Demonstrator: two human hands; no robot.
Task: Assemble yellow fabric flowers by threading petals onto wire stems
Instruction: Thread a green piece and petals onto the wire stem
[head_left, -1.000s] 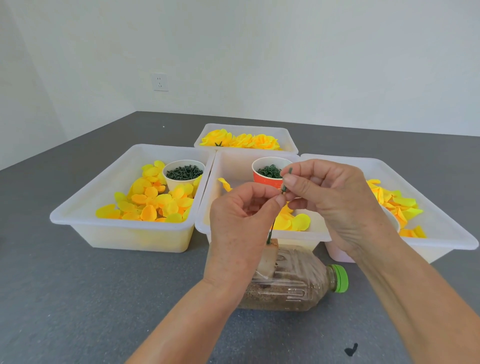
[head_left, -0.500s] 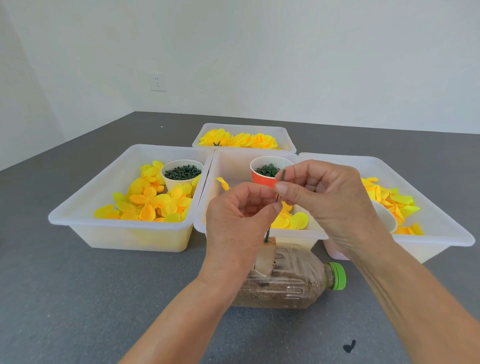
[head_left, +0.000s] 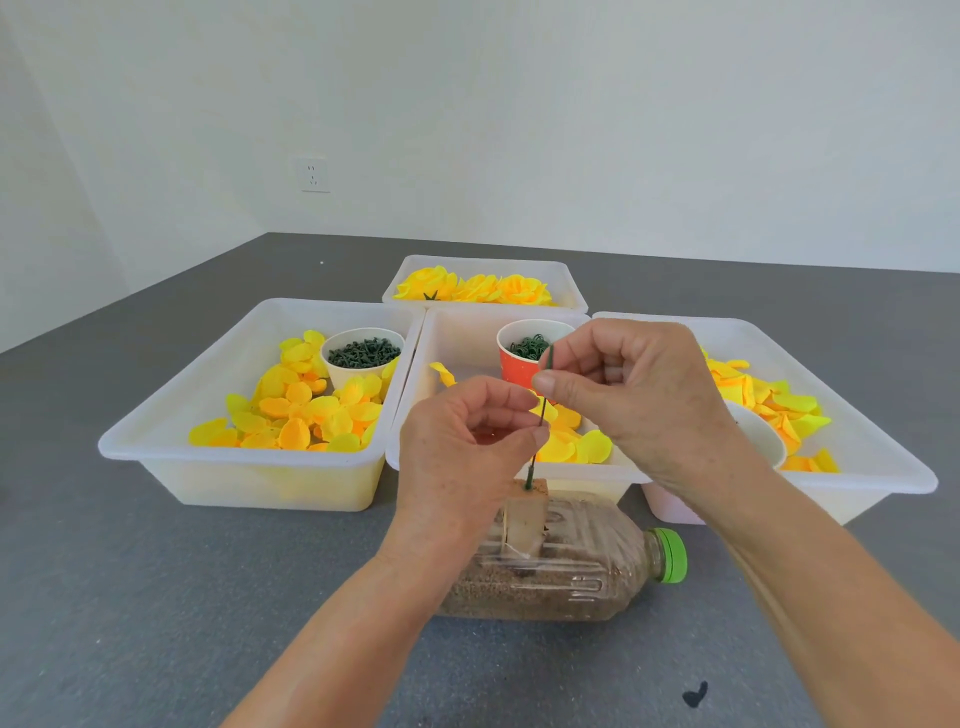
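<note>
A thin green wire stem (head_left: 540, 415) stands upright in a small wooden block (head_left: 525, 514) fixed on top of a sand-filled bottle (head_left: 561, 577) lying on its side. My right hand (head_left: 628, 395) pinches the stem near its top. My left hand (head_left: 467, 441) pinches the stem lower down, fingers curled; a bit of yellow petal (head_left: 549, 410) shows by its fingertips. Loose yellow petals (head_left: 296, 415) fill the left tray, and more petals (head_left: 576, 447) lie in the middle tray behind my hands.
Three white trays (head_left: 156, 441) sit side by side, a fourth (head_left: 569, 275) behind holds finished yellow flowers (head_left: 478, 288). A white cup (head_left: 362, 358) and an orange cup (head_left: 519, 358) hold green parts. Another white cup (head_left: 758, 441) sits in the right tray.
My left hand has slid down the stem toward the block, leaving more wire showing between my two hands. My right hand stays at the top.
</note>
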